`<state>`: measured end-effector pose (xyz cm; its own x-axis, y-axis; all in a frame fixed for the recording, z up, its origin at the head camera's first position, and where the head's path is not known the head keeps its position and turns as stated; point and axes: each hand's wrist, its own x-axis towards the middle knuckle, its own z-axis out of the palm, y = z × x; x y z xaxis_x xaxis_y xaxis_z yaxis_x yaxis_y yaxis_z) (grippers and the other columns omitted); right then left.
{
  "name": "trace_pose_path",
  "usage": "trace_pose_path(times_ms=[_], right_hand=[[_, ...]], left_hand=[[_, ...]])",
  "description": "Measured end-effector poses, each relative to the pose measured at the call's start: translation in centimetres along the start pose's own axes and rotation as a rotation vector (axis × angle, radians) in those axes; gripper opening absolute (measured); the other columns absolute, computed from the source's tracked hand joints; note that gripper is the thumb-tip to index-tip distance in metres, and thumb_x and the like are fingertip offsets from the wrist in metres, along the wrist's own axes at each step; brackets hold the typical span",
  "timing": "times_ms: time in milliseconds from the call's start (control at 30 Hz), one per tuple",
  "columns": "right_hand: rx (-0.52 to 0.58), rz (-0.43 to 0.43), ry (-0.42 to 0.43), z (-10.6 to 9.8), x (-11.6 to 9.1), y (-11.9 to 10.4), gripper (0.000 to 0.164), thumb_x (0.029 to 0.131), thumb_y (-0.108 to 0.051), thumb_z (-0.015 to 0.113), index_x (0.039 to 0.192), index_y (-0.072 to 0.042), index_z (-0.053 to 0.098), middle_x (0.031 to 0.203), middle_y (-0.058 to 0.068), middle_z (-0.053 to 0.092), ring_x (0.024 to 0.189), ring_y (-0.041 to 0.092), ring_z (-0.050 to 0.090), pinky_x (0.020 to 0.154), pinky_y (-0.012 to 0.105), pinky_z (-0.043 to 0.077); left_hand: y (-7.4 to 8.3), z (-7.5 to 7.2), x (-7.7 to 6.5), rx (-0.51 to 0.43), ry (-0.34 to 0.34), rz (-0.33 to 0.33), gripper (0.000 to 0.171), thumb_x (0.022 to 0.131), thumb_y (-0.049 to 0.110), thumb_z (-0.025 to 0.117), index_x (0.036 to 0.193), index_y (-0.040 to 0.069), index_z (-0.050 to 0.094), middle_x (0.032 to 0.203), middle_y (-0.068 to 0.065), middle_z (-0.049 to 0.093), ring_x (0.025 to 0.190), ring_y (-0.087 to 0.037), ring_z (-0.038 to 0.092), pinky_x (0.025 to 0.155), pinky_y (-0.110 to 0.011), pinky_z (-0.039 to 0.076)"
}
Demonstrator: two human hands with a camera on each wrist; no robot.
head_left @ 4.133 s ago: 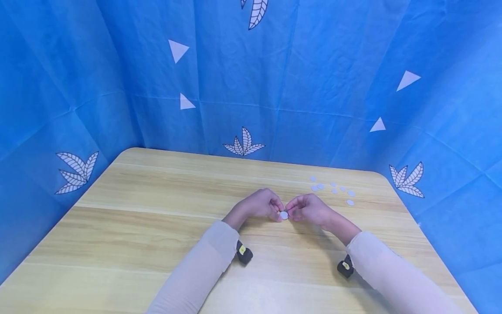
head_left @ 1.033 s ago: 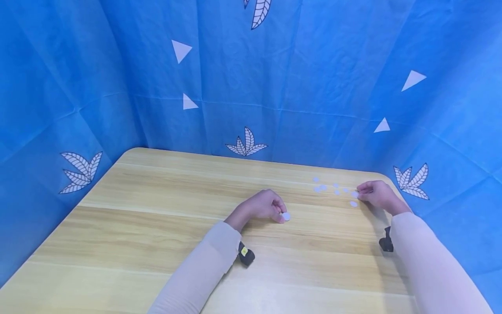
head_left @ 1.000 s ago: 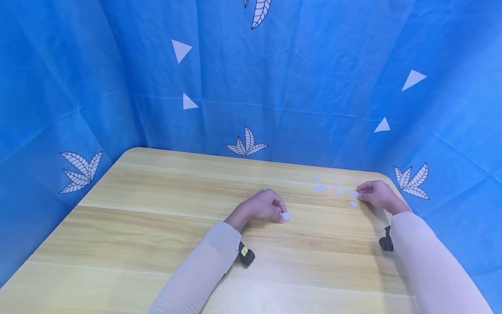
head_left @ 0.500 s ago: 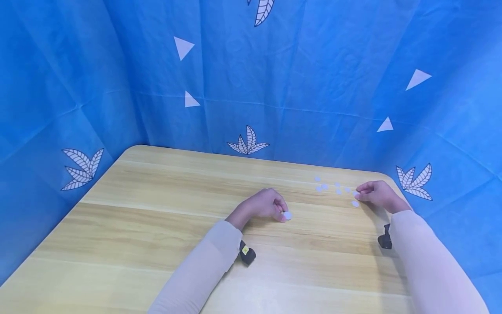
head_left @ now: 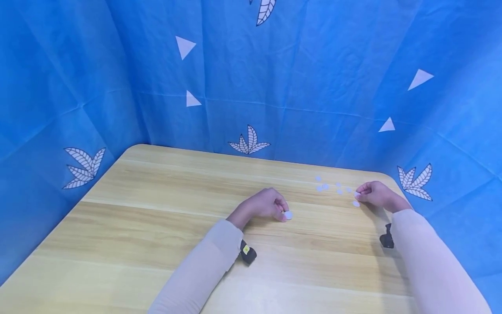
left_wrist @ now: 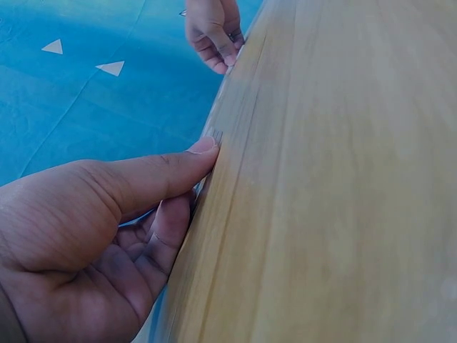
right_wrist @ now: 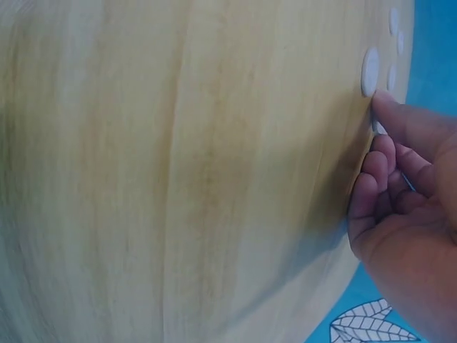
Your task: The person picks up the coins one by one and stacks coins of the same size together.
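Near the middle of the wooden table, my left hand (head_left: 266, 204) pinches the edge of a round white disc (head_left: 288, 215) between thumb and fingers. In the left wrist view thin layered edges show at the thumb tip, low at the tabletop. Over at the right, my right hand (head_left: 377, 193) has thumb and fingertips around another white disc (head_left: 357, 194); in the right wrist view that disc (right_wrist: 378, 127) shows partly between them. One more loose disc (head_left: 356, 203) lies flat just in front of the right fingertips.
Several small white discs (head_left: 325, 186) lie scattered left of the right hand, near the far edge of the wooden table (head_left: 176, 192). A blue curtain (head_left: 243, 78) with white triangles and leaf prints hangs behind and at both sides.
Since the earliest frame, the right hand has left the left hand's side and gone right to the scattered discs. Over the last second both hands stay almost in place.
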<state>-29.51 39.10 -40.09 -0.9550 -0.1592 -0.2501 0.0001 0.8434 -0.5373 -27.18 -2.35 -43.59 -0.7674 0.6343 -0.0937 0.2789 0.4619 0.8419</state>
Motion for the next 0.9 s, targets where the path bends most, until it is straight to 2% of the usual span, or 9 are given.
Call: trace_pose_path(times_ms=[167, 467, 700, 900], right_hand=[[0.028, -0.012, 0.005, 0.1, 0.2, 0.3, 0.035, 0.099, -0.019, 0.069, 0.116, 0.009, 0.057, 0.108, 0.016, 0.062, 0.1, 0.028, 0.055, 0.088, 0.037, 0.047], [0.055, -0.087, 0.09, 0.3, -0.2, 0.4, 0.029, 0.098, -0.013, 0.07, 0.114, 0.009, 0.06, 0.105, 0.016, 0.066, 0.092, 0.018, 0.059, 0.077, 0.02, 0.049], [0.136, -0.042, 0.087, 0.1, -1.1, 0.3, 0.029, 0.099, -0.007, 0.065, 0.122, 0.01, 0.061, 0.105, 0.017, 0.069, 0.086, 0.014, 0.061, 0.073, 0.026, 0.054], [0.172, -0.053, 0.087, 0.1, -1.3, 0.3, 0.031, 0.099, -0.006, 0.065, 0.124, 0.012, 0.061, 0.109, 0.02, 0.069, 0.083, 0.011, 0.062, 0.071, 0.027, 0.055]], left_hand=[[0.0, 0.0, 0.1, 0.001, 0.0, -0.001, 0.018, 0.08, 0.013, 0.089, 0.092, 0.017, 0.077, 0.086, 0.004, 0.071, 0.083, -0.013, 0.061, 0.079, -0.028, 0.051], [-0.1, 0.0, 0.1, 0.004, 0.004, -0.011, 0.018, 0.079, 0.014, 0.089, 0.092, 0.017, 0.077, 0.086, 0.004, 0.07, 0.083, -0.013, 0.06, 0.079, -0.028, 0.05], [-0.3, 0.1, 0.4, -0.006, 0.006, -0.009, 0.019, 0.079, 0.013, 0.09, 0.092, 0.016, 0.076, 0.086, 0.003, 0.07, 0.082, -0.013, 0.06, 0.078, -0.027, 0.051], [-0.3, 0.1, 0.4, -0.008, 0.007, -0.016, 0.019, 0.079, 0.013, 0.089, 0.092, 0.016, 0.076, 0.086, 0.003, 0.07, 0.082, -0.013, 0.061, 0.078, -0.027, 0.051]])
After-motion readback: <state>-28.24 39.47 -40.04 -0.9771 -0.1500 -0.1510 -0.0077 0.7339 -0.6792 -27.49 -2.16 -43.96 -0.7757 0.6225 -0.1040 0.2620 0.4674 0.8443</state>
